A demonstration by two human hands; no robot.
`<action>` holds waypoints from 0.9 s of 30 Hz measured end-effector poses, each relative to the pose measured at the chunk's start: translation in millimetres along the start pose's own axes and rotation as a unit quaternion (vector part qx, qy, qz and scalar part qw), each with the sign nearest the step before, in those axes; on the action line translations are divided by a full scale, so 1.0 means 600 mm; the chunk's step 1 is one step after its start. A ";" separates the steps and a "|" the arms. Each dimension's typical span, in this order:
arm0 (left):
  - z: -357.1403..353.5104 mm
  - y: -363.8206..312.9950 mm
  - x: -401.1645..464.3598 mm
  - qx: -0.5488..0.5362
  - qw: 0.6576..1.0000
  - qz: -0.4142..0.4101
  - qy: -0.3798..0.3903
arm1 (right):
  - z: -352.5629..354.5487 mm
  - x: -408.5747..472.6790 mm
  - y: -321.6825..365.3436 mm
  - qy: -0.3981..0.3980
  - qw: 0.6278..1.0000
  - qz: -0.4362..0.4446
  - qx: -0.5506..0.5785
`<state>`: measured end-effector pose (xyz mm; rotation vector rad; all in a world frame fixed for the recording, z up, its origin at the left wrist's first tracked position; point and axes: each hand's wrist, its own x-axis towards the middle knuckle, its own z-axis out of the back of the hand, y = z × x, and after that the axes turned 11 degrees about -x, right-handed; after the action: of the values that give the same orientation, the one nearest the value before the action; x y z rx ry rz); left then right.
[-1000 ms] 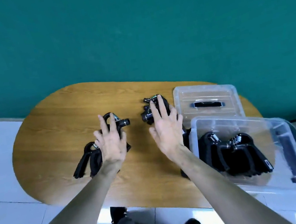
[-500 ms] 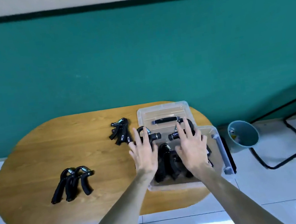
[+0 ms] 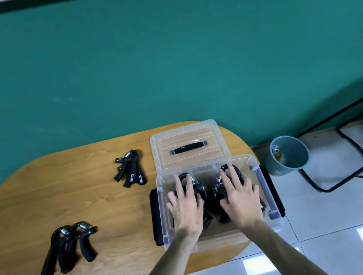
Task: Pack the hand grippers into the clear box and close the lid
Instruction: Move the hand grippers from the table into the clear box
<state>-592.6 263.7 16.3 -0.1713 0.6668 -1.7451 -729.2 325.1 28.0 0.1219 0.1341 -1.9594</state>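
Hand grippers, black sprung plastic (image 3: 208, 192), sit inside the clear plastic box (image 3: 163, 211); left hand (image 3: 185, 208) and right hand (image 3: 241, 196) lie splayed on them, probably pressing, not clasping. Seat flat first. Left: two loose clusters (image 3: 69, 245) (image 3: 129, 169). Beyond: lid (image 3: 186, 146).

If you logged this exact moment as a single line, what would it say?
stage: packing | left hand, right hand: on hand grippers inside clear box | lid: off, behind box | two gripper piles: on table
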 end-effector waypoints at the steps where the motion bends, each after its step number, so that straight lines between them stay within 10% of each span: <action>1: -0.010 0.005 0.007 0.001 1.000 0.000 0.003 | -0.013 0.007 -0.001 0.009 1.000 -0.003 -0.003; 27: -0.135 0.045 0.042 0.058 0.998 0.039 0.005 | -0.163 0.057 -0.007 0.047 0.999 -0.002 0.012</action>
<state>-613.4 264.5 -70.5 -0.0569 0.5704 -1.7043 -744.0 310.0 -73.4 0.2294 0.1727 -1.9596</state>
